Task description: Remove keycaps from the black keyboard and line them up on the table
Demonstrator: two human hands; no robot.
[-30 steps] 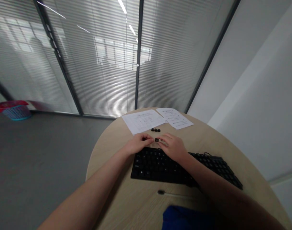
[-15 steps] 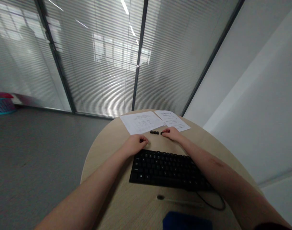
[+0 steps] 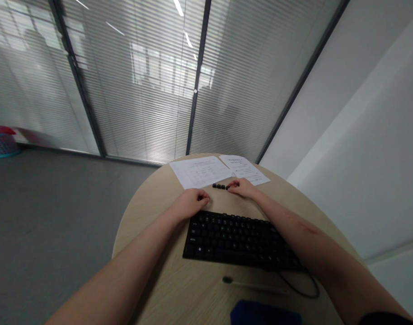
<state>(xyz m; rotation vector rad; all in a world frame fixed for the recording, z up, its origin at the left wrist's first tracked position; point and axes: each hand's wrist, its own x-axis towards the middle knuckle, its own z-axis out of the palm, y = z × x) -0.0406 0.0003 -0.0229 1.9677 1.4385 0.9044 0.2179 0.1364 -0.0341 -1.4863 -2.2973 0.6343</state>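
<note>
A black keyboard (image 3: 232, 238) lies on the round wooden table (image 3: 142, 216), its right end partly hidden beneath my right forearm. Beyond its far edge stands a short row of small black keycaps (image 3: 219, 186). My right hand (image 3: 243, 188) pinches another black keycap (image 3: 227, 187) at the right end of that row, fingertips down at the table. Just past the keyboard's far left corner, my left hand (image 3: 192, 202) rests with curled fingers and thumb pressed together. Whatever may be between them is too small and dark to make out.
Two printed sheets, a left paper (image 3: 196, 170) and a right paper (image 3: 245, 170), lie at the table's far edge. Nearer me are a brush (image 3: 257, 285) with a dark head, a blue object (image 3: 264, 313) and a cable (image 3: 311, 296). A basket (image 3: 3, 145) stands on the floor, far left.
My right hand has shifted slightly left, bringing its keycap close against the end of the row. My left hand stays in nearly the same place.
</note>
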